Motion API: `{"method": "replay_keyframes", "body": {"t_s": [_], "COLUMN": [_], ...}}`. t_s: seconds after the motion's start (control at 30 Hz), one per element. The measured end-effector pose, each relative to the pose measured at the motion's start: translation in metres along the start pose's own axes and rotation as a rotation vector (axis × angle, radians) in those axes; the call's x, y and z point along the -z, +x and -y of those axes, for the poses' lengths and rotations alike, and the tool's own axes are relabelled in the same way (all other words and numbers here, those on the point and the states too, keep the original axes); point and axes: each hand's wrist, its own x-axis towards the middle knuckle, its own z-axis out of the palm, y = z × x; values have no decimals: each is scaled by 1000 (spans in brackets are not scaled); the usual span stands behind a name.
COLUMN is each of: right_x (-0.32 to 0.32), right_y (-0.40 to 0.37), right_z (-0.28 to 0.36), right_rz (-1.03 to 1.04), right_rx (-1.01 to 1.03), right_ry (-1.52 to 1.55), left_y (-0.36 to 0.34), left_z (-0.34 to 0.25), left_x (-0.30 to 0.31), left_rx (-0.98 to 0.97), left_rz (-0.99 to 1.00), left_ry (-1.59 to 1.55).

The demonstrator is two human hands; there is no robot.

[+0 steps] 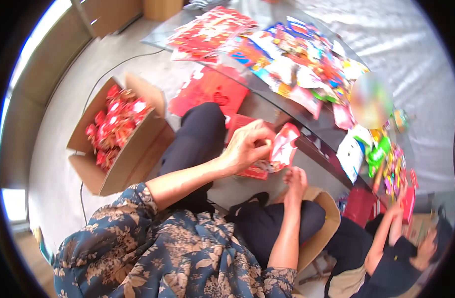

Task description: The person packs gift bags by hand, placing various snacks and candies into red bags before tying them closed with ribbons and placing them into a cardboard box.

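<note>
Between my hands, above the gap between my knees, is a small red-and-white packet [284, 148]. My left hand [247, 147] has its thumb and fingers pinched together at the packet's left edge. At the lower right end of the packet is my right hand [295, 185], its fingers curled in; what they grip, if anything, I cannot make out. Just below the packet, partly hidden by my left hand, lies a red box-like item [255, 172].
A cardboard box [135, 161] of red wrapped packets stands at left; another open carton [323, 223] is beside my knee. The glass table [264, 94] carries red sheets [210, 32] and piled colorful snack packets [307, 59]. A co-worker [398, 258] sits at lower right.
</note>
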Motion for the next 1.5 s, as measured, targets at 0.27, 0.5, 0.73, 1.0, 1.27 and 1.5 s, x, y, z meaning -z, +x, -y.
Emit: {"method": "replay_keyframes", "body": {"t_s": [0.27, 0.5, 0.73, 1.0, 1.27, 1.5], "right_x": [-12, -22, -30, -29, -17, -6], "right_y": [18, 25, 25, 31, 25, 17], "right_z": [-17, -27, -30, -38, -37, -38], "right_rz": [159, 242, 243, 248, 246, 248], "right_rx": [-77, -129, -186, -189, -175, -180], "right_ry": [-66, -166, -281, -368, -359, -375], "left_y": [26, -51, -140, -213, -251, -275], "left_z": [-22, -31, -27, 20, 103, 115], "left_x": [162, 309, 381, 388, 385, 397], "left_rx": [-169, 39, 445, 730, 934, 909], "left_rz": [-393, -597, -852, -805, -846, -1005], "left_ry": [-122, 356, 583, 840, 1011, 856]}}
